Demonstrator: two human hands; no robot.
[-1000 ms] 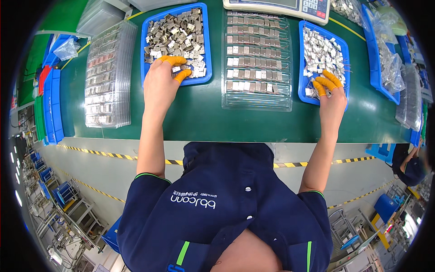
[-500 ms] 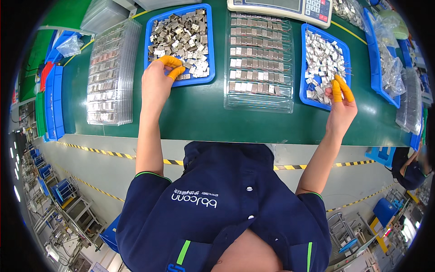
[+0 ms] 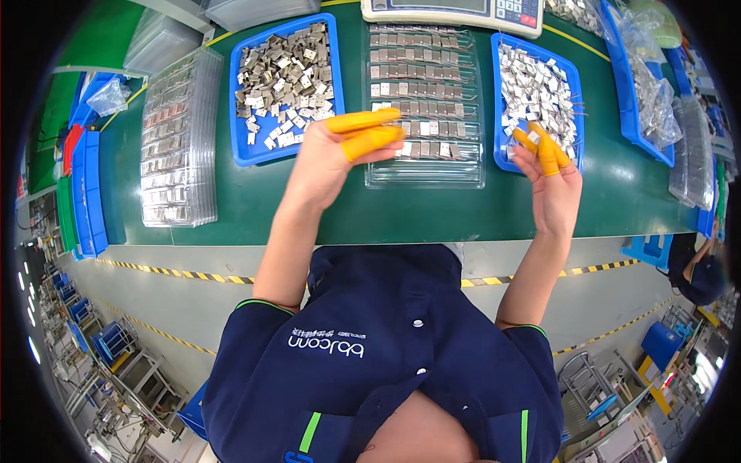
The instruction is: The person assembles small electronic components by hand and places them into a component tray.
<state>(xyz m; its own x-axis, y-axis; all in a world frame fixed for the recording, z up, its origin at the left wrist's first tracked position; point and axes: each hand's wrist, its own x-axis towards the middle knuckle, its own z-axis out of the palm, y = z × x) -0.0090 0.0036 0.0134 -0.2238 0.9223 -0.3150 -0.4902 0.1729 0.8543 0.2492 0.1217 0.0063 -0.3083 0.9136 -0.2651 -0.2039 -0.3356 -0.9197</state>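
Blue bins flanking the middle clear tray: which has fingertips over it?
The right bin, holding the whiter parts: the right hand has fingertips over it. The left bin has none; the left hand has its over the middle clear tray.

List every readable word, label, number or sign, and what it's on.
Navy shirt: white chest lettering, upside down; not copied here.
White device: numbers on its keypad; not copied here.
Floor tape: black-and-yellow stripes, no words seen.
Connectors: any marks too small to read.

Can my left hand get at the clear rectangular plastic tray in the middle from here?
Probably yes: your left hand has its yellow-covered fingertips overlapping the clear rectangular plastic tray in this view, and nothing visible blocks the way.
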